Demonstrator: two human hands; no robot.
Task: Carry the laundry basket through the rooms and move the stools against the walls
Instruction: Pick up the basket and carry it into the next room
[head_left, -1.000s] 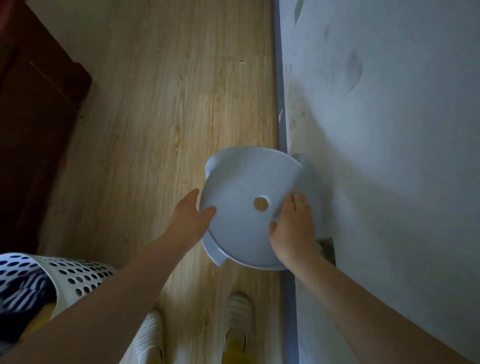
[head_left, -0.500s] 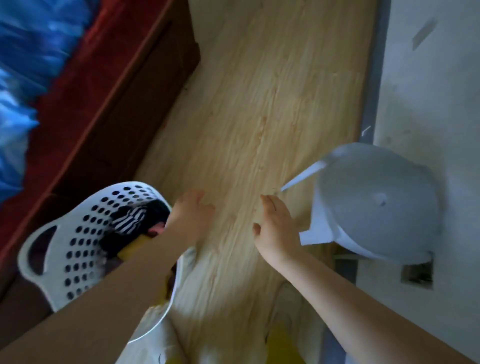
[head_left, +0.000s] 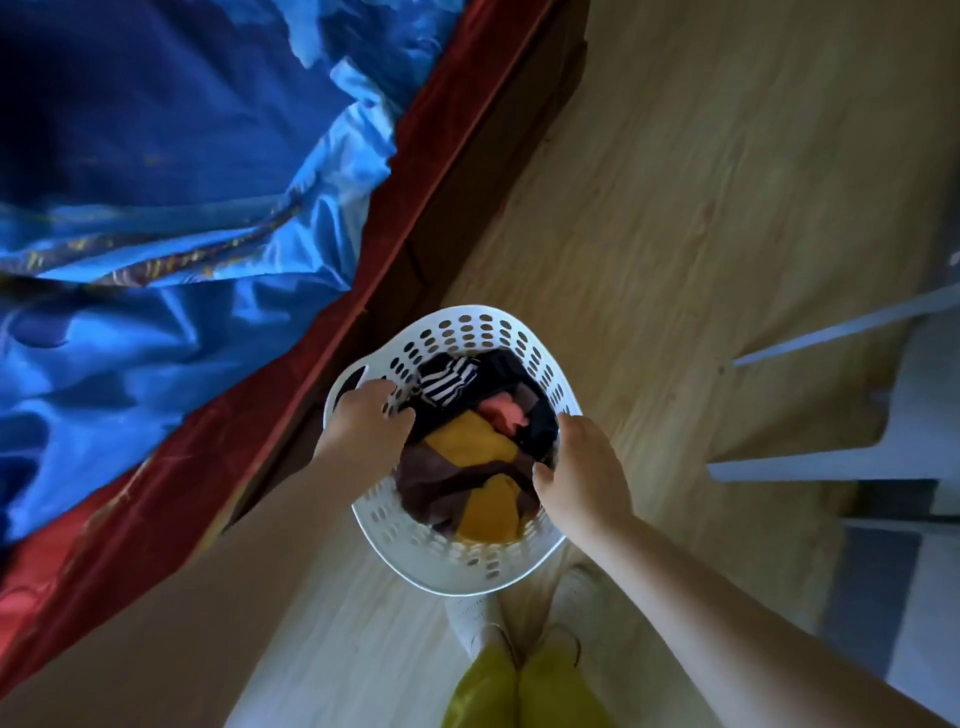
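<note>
Head view, looking straight down. Bed (head_left: 171, 218) with rumpled blue bedding and a dark red frame edge (head_left: 291, 415) filled the 9 to 12 o'clock side. Wooden floor (head_left: 675, 218) ran from 12 to 3 o'clock. A pale stool (head_left: 893, 415) stood at 3 o'clock, cut off by the picture edge, well apart from the basket. White shoes (head_left: 478, 618) and yellow-green trouser legs showed at 6 o'clock.

Laundry basket (head_left: 447, 561), white with perforated walls, sat at centre, just beside the bed frame; whether it rested on the floor or was lifted could not be told. It held mixed clothing: a black-and-white striped piece (head_left: 447, 382) at 12 o'clock, a pink piece (head_left: 506, 413) toward 2, mustard-yellow cloth (head_left: 472, 447) in the middle, dark maroon folds (head_left: 431, 478) lower left.

Basket mouth faced up at the camera; its long axis ran roughly 11 to 5 o'clock.

Left hand (head_left: 363, 421) was curled over the rim by the handle opening at 10 o'clock. Right hand (head_left: 582, 473) was curled over the opposite rim at 3 o'clock, thumb inside.
</note>
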